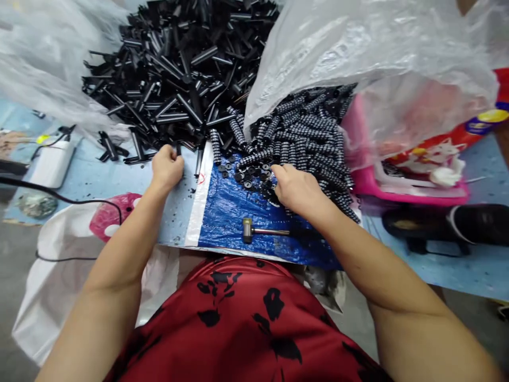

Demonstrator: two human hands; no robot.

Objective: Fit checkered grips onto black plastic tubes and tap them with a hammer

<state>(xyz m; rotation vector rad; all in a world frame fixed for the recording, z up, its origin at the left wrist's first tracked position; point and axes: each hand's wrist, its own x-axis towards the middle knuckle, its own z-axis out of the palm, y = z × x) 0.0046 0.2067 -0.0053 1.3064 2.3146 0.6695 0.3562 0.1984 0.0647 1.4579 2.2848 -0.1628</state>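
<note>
My left hand (167, 167) is curled at the near edge of a big heap of black plastic tubes (178, 69), fingers closed on one black tube. My right hand (296, 188) rests knuckles-up on a blue tarp (226, 212), fingers bent down among small black washers (244, 178) beside a pile of ribbed black springs (306, 135). What those fingers hold is hidden. A small hammer (262, 231) lies on the tarp just below my right wrist.
A clear plastic bag (369, 58) spills the springs. A pink bin (369, 183) stands at right, a dark shoe (449, 223) near it. A white device (51, 162) with a black cable (59, 196) lies at left. My red patterned clothing (246, 323) fills the foreground.
</note>
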